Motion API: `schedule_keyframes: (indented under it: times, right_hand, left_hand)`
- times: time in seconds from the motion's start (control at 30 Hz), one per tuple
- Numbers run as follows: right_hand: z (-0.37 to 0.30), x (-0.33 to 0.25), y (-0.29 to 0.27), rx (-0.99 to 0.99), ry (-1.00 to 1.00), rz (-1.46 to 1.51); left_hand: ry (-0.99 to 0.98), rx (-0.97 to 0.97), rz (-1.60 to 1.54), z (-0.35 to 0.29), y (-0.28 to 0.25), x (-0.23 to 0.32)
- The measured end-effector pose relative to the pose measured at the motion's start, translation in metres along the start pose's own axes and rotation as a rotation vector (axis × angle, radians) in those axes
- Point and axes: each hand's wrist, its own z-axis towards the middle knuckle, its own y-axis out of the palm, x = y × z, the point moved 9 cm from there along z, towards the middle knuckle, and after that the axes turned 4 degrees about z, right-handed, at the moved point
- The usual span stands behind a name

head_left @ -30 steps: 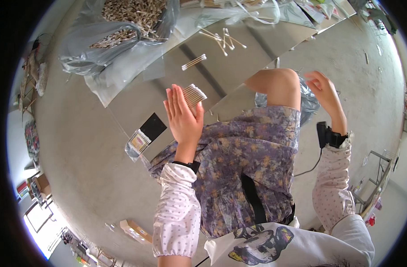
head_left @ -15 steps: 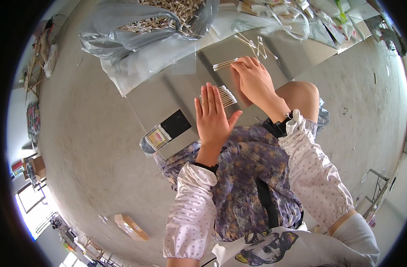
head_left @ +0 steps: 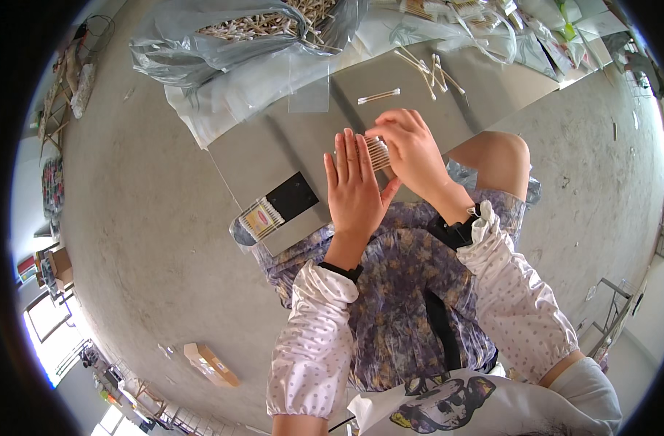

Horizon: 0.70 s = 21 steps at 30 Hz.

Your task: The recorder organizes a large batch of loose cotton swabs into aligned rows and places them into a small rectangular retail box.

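My left hand (head_left: 357, 185) is held flat with straight fingers, its palm side against a bundle of cotton swabs (head_left: 378, 152). My right hand (head_left: 412, 149) curls over the same bundle from the right, fingertips on the swab ends. Both hands hover above a grey board (head_left: 274, 152) that rests on my lap. One loose cotton swab (head_left: 379, 96) lies on the board just beyond the hands.
A black rectangle (head_left: 292, 196) and a packed swab packet (head_left: 261, 218) lie at the board's near left. A clear plastic sheet (head_left: 308, 87), several loose swabs (head_left: 426, 65) and a bag of swabs (head_left: 252, 25) lie farther off. A cardboard box (head_left: 210, 363) sits on the concrete floor.
My right hand has come in from beside my knee and closed over the swab bundle at my left hand. The left hand stays flat and has shifted slightly toward the board's middle.
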Motion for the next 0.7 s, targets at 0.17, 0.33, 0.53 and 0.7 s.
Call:
schedule_keyframes:
  times: [0.17,0.33,0.53,0.7]
  right_hand:
    - [-0.011,0.038,-0.003,0.222,0.368,0.668]
    - [-0.018,0.047,0.021,0.337,0.428,1.083]
    - [-0.017,0.036,0.038,0.341,0.424,1.216]
    - [-0.019,0.037,0.031,0.299,0.493,1.202]
  left_hand:
    - [-0.224,0.219,-0.623,-0.002,-0.019,-0.033]
    - [-0.565,0.404,-1.421,0.010,-0.007,-0.051]
    - [-0.590,0.448,-1.451,0.009,-0.009,-0.043]
    - [-0.563,0.450,-1.521,0.004,-0.009,-0.041]
